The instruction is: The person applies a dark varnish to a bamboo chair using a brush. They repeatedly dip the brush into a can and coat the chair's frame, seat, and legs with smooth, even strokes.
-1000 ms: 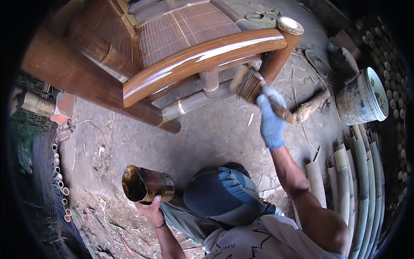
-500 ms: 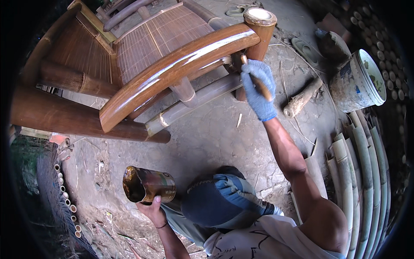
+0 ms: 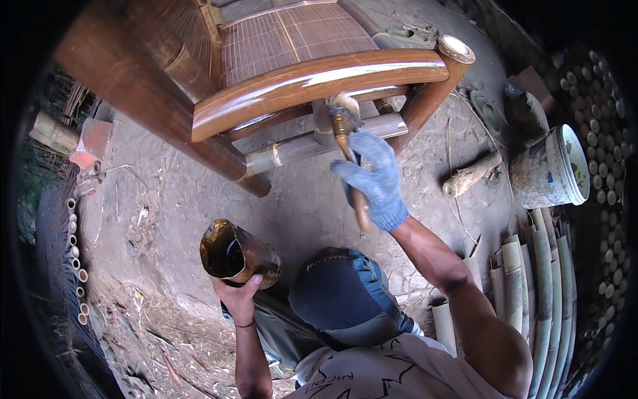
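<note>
My right hand [image 3: 377,176], in a blue-grey knit glove, grips a paintbrush [image 3: 342,136] by its wooden handle. The brush's pale bristles point up, at the lower rail of a bamboo chair [image 3: 319,80]; whether they touch it I cannot tell. Glossy brown finish shines on the chair's curved armrest, while the lowest rail and a short post look paler and dull. Bare, my left hand [image 3: 238,296] is wrapped round a can [image 3: 239,256] with dark liquid inside and brown drips on its rim. The can is tilted toward the left, above my knee.
A stained white bucket [image 3: 548,169] lies tipped at the right, near a short log [image 3: 472,174]. Split bamboo poles [image 3: 545,299] lie below it, and cut bamboo ends are stacked at the far right. A reddish brick [image 3: 92,141] sits at the left; a sandal [image 3: 488,110] is behind the log.
My right hand has drawn the brush back from near the chair's right post, moving left and down. The can has tilted more upright. The view has shifted, so the chair appears farther right.
</note>
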`<state>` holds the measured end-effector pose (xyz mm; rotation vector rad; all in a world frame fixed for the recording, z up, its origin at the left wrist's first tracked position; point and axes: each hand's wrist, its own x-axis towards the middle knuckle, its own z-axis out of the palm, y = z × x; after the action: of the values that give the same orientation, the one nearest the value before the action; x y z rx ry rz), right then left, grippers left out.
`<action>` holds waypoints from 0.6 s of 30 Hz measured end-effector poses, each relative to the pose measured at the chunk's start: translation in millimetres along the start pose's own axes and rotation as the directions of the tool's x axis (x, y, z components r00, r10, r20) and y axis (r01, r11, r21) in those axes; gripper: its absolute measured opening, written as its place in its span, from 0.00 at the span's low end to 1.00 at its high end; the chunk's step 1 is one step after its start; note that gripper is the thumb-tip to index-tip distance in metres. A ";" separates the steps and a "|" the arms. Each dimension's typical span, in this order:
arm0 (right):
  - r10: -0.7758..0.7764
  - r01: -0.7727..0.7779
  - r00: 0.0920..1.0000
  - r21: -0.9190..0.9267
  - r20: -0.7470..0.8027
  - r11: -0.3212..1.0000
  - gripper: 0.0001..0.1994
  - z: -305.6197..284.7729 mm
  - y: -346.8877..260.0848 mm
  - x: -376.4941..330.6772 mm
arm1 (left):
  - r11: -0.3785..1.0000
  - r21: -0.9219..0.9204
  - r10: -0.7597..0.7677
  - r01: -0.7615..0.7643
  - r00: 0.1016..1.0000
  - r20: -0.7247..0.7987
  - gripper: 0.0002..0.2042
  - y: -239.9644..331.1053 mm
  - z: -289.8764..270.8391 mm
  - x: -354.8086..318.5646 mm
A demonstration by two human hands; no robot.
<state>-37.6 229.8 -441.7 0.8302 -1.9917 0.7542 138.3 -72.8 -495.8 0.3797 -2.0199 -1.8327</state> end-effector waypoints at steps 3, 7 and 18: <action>-0.143 0.179 0.949 -0.108 0.281 0.978 0.12 25.7 13.1 -16.3 | 0.996 -0.091 -0.015 0.016 1.000 0.015 0.49 0.3 5.3 -3.4; 0.312 -0.290 0.816 -0.123 0.486 0.949 0.11 43.5 3.1 -36.3 | 0.989 -0.149 -0.024 0.021 1.000 -0.013 0.48 7.5 -3.4 -11.7; -0.174 0.438 0.790 -0.343 0.588 0.831 0.10 -1.9 -47.6 104.2 | 0.994 -0.108 -0.009 0.003 0.998 -0.058 0.46 -5.8 -41.2 -14.0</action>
<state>-45.5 173.9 -341.9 1.1197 -2.2886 -0.1999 169.2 -103.8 -500.0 0.4039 -1.8739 -1.9022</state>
